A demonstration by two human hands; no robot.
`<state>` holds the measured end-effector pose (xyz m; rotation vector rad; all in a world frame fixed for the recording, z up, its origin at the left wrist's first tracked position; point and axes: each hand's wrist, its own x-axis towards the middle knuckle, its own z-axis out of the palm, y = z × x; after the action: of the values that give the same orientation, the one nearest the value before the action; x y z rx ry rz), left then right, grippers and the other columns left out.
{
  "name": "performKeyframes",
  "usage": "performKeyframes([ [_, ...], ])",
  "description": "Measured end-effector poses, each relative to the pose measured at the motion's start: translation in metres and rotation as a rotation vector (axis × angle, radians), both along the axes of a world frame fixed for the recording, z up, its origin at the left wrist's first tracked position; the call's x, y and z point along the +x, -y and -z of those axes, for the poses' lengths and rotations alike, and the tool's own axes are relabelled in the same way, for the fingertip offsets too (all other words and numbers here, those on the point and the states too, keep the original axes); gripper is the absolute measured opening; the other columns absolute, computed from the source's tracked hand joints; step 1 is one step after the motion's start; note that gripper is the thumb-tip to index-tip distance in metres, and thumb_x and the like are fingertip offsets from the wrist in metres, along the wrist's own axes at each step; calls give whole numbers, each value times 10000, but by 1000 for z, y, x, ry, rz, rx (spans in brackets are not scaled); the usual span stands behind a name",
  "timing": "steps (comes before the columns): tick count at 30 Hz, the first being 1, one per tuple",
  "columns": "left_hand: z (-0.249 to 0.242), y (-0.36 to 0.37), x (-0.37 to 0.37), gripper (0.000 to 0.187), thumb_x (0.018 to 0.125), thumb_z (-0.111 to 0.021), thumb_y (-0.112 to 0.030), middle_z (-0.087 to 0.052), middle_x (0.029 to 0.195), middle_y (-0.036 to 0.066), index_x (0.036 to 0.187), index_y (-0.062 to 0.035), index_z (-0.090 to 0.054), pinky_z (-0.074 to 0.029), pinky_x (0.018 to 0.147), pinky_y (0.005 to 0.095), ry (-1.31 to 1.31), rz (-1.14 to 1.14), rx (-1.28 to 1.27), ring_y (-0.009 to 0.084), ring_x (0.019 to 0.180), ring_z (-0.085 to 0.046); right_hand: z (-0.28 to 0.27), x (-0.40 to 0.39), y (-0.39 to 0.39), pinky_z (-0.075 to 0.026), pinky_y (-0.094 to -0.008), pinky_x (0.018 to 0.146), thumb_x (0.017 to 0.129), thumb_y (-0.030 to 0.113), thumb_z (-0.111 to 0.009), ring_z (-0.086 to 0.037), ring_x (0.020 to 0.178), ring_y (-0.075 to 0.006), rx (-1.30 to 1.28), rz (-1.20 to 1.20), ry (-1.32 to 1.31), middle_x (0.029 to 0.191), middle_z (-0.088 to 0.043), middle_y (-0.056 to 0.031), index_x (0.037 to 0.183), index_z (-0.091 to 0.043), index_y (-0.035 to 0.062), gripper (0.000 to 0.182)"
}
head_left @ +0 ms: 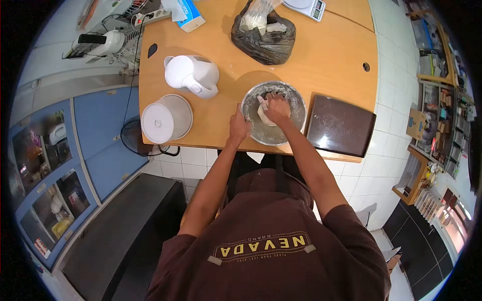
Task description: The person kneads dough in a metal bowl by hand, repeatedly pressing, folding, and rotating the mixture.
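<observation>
A round metal bowl (255,133) dusted with flour stands near the front edge of the wooden table. Inside it lies a pale lump of dough (265,118). My right hand (277,108) is in the bowl, pressed onto the dough with its fingers curled over it. At the bowl's left rim, my left hand (240,123) grips the edge, its thumb side against the metal. Right of the bowl, a dark rectangular tray (341,125) lies flat on the table.
On the table (331,60), a white pitcher (203,75) and a lidded white container (182,118) stand at left. Farther back are a black plastic bag (271,47), a digital scale (315,10) and a blue-white box (192,19). A fan (131,45) stands beyond the left edge.
</observation>
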<state>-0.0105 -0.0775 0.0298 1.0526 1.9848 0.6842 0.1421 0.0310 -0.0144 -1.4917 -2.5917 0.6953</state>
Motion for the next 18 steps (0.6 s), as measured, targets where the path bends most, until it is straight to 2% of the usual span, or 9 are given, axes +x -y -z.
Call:
performKeyframes([
  [2, -6, 2, 0, 659, 766, -675, -14, -696, 967, 316, 1382, -24, -443, -556, 851, 515, -9, 2, 8, 482, 943, -683, 27, 14, 3, -519, -517, 930, 925, 287, -574, -654, 1031, -396, -7, -77, -61, 1093, -666, -215, 1145, -662, 70, 322],
  [4, -3, 1, -1, 655, 761, -686, -18, -699, 966, 308, 1373, -23, -451, -558, 851, 513, -13, 14, 62, 479, 939, -686, 4, 19, 1, -505, -529, 955, 908, 253, -590, -638, 1072, -418, -85, -115, -47, 1146, -649, -246, 1221, -638, 69, 366],
  [5, -4, 1, 0, 644, 761, -679, 1, -698, 991, 307, 1364, -24, -454, -557, 851, 510, -13, -6, 12, 482, 948, -686, -10, 20, 1, -498, -535, 968, 899, 236, -597, -630, 1093, -429, -124, -132, -41, 1172, -640, -262, 1258, -626, 68, 398],
  [8, -8, -2, 1, 623, 758, -663, 41, -694, 1030, 311, 1345, -22, -462, -558, 847, 504, 29, -52, -111, 486, 957, -687, -44, 24, -2, -481, -523, 989, 900, 257, -603, -608, 1142, -400, -393, -126, -11, 1194, -623, -239, 1193, -634, 43, 364],
  [10, -13, -5, -1, 622, 755, -660, 47, -690, 1010, 323, 1342, -15, -463, -561, 836, 507, 117, -64, -155, 483, 939, -693, -46, 31, 2, -479, -531, 977, 903, 266, -610, -612, 1122, -402, -320, -136, -54, 1191, -629, -221, 1189, -636, 52, 358],
  [13, -27, -7, -3, 765, 749, -715, -48, -700, 964, 313, 1450, 1, -411, -568, 841, 507, 170, -75, -231, 472, 917, -698, -44, 35, 17, -467, -555, 957, 920, 286, -607, -612, 1101, -404, -234, -81, -108, 1177, -639, -195, 1183, -641, 67, 344],
  [16, 1, 1, -2, 738, 758, -697, -60, -696, 960, 322, 1436, 28, -418, -564, 846, 507, -61, 27, -42, 476, 924, -694, -43, 32, 36, -437, -588, 952, 947, 309, -588, -591, 1120, -399, -218, -18, -59, 1203, -624, -194, 1167, -645, 67, 332],
  [18, -2, 2, 2, 733, 764, -684, -58, -692, 964, 327, 1437, 46, -413, -558, 858, 509, -62, 15, -76, 482, 938, -688, -50, 24, 54, -414, -605, 961, 963, 328, -569, -567, 1154, -394, -151, -8, -4, 1239, -600, -199, 1162, -637, 63, 338],
])
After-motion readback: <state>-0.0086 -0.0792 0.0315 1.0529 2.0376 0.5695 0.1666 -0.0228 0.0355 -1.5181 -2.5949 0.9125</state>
